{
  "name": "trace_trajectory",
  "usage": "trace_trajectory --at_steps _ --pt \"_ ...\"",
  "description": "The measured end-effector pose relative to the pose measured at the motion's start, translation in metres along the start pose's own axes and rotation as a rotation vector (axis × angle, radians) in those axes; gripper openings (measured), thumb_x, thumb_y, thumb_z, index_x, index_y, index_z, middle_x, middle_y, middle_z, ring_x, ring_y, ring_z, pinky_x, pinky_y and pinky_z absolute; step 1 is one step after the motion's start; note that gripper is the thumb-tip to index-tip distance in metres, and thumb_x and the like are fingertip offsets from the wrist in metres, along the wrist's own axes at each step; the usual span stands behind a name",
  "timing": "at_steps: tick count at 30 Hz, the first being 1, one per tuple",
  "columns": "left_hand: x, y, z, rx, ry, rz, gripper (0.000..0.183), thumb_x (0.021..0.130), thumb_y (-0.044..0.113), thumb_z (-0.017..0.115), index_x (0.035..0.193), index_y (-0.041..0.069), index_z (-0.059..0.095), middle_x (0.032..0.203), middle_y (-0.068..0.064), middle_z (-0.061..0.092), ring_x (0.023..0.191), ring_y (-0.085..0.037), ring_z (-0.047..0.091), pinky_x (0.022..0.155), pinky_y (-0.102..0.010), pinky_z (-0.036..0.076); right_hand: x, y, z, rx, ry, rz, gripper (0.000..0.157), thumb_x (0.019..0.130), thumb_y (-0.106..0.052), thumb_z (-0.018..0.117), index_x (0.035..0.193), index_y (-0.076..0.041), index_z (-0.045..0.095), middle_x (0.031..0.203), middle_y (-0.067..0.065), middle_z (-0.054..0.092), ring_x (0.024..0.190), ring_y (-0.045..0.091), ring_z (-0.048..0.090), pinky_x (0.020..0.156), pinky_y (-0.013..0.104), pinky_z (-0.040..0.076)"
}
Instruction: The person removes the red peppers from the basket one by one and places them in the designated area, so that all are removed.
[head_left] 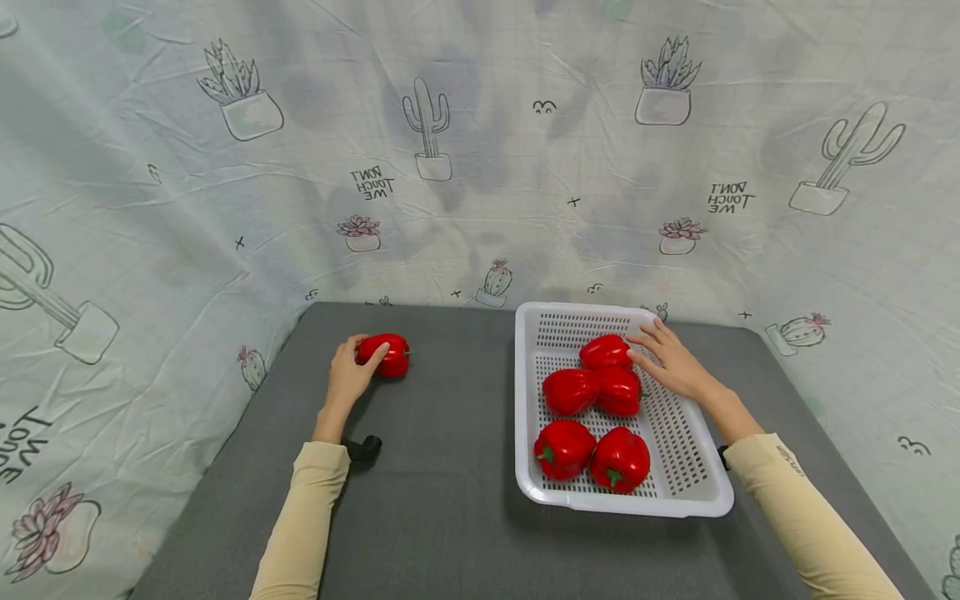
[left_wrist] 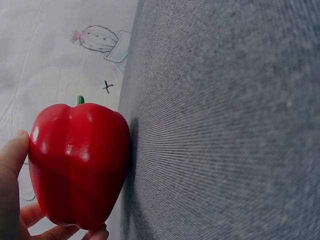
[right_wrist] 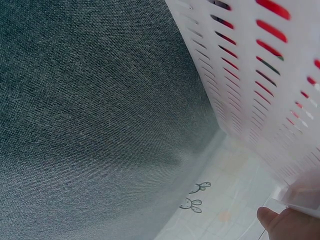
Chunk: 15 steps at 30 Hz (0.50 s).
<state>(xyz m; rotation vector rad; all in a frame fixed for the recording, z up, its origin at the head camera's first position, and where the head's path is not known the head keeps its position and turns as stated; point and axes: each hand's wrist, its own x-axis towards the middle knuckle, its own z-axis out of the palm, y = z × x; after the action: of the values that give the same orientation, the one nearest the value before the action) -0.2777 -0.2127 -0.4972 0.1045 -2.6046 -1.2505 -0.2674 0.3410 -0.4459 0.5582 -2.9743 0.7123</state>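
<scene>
At the left of the table, a red bell pepper [head_left: 396, 357] lies on its side with its green stem toward the right. My left hand [head_left: 351, 372] grips it from the left, thumb on top. In the left wrist view the bell pepper [left_wrist: 80, 165] is close against the grey cloth, with thumb and fingers round its lower end. My right hand [head_left: 671, 365] reaches over the right rim of a white plastic basket [head_left: 626, 502], fingers extended and spread. Its fingertips are right beside the rearmost bell pepper [head_left: 606, 352] inside. Only part of this hand [right_wrist: 295, 224] shows in the right wrist view.
Several red bell peppers lie in the basket, including two at its front, a left one [head_left: 566, 450] and a right one [head_left: 621, 460]. The slotted basket wall [right_wrist: 240, 65] rises beside my right wrist. Grey cloth [head_left: 442, 500] covers the table, with a cactus-print curtain [head_left: 487, 208] behind.
</scene>
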Motion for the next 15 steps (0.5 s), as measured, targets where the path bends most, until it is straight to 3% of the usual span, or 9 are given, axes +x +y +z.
trace_trajectory --at_steps 15 --pt "0.0046 -0.0014 -0.0049 0.041 -0.039 -0.023 0.072 0.089 0.057 0.047 0.137 0.004 0.039 0.13 -0.023 0.043 0.116 -0.038 0.043 0.097 -0.056 0.035 -0.0004 -0.0007 -0.0014 0.003 -0.009 0.004 0.053 0.095 -0.039 0.048 0.135 -0.006 0.046 0.149 0.024 0.021 0.141 0.039 0.0 0.105 0.066 0.01"
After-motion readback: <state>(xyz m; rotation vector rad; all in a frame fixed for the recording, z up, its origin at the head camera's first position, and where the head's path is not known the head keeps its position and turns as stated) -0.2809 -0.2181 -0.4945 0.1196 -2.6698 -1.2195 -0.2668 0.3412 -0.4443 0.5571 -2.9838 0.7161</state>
